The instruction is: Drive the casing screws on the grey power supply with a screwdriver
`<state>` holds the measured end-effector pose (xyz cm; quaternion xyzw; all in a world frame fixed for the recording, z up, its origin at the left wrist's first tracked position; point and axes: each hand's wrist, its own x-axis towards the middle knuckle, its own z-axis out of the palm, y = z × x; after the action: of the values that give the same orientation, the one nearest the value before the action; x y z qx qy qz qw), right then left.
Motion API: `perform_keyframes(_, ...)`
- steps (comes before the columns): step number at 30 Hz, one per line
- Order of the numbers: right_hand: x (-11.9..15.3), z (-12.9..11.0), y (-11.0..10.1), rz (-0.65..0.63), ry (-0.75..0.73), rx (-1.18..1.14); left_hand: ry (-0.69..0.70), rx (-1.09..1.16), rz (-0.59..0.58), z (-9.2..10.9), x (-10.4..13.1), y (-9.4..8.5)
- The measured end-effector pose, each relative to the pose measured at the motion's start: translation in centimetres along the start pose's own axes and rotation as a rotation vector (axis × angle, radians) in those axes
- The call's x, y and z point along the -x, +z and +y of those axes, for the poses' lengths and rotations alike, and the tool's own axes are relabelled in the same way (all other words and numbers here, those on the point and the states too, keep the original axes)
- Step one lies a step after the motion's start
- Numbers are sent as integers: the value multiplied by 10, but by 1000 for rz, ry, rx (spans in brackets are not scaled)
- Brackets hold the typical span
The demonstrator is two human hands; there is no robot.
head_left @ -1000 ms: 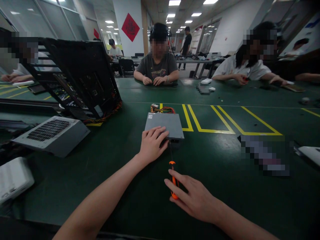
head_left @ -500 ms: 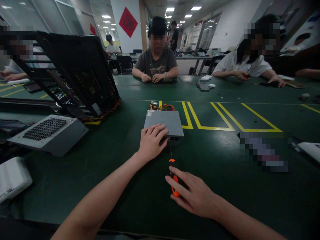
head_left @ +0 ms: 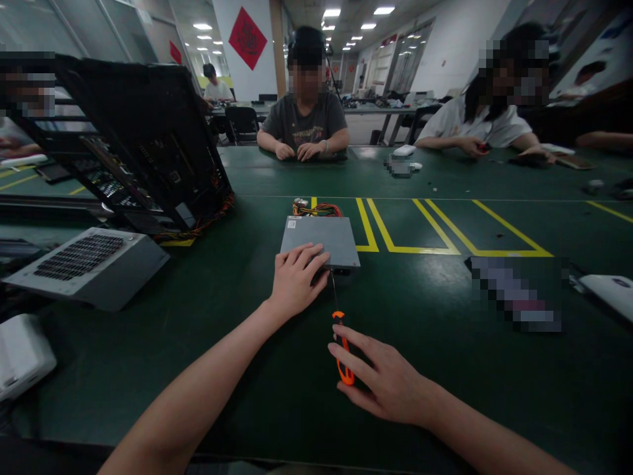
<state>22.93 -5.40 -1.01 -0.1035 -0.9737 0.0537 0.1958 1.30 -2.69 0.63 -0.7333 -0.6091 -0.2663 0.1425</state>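
Note:
A grey metal computer power supply (head_left: 336, 236) lies on the green table in front of me, its bundle of coloured cables (head_left: 321, 210) at the far side. My left hand (head_left: 295, 280) grips its near left part, fingers over the top and thumb down at the near side. In my right hand (head_left: 378, 373) is a screwdriver (head_left: 345, 361) with an orange and black handle, held between fingers and thumb. The thin shaft points away from me and reaches the near side of the power supply, by my left thumb. What the tip touches is too small to make out.
To the left stand an open black computer case (head_left: 163, 145) and a second power supply (head_left: 99, 264) with a grille. A white device (head_left: 24, 356) is at the near left edge. Yellow tape (head_left: 420, 251) marks the green table (head_left: 435, 396). Two people sit across it.
The view has shifted slightly, so everything sits a little further left. My right fingers and the screwdriver handle have turned a little. The left hand keeps its place on the power supply.

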Motion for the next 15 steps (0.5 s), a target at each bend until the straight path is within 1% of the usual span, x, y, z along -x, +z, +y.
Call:
perform_keyframes(2,0,0,-2,0,-17,16,-1,-2,2,0,0,0)
perform_keyframes(6,2,5,-3,174,-44,-48,-6,0,5,0,0,2)
perform_keyframes(8,4,8,-3,221,-31,-105,-3,2,1,0,1,2)
perform_keyframes(11,6,9,-4,199,-8,-140,1,1,-3,-1,1,2)
perform_keyframes(15,5,8,-7,120,-7,-28,-1,5,-5,-1,1,1)
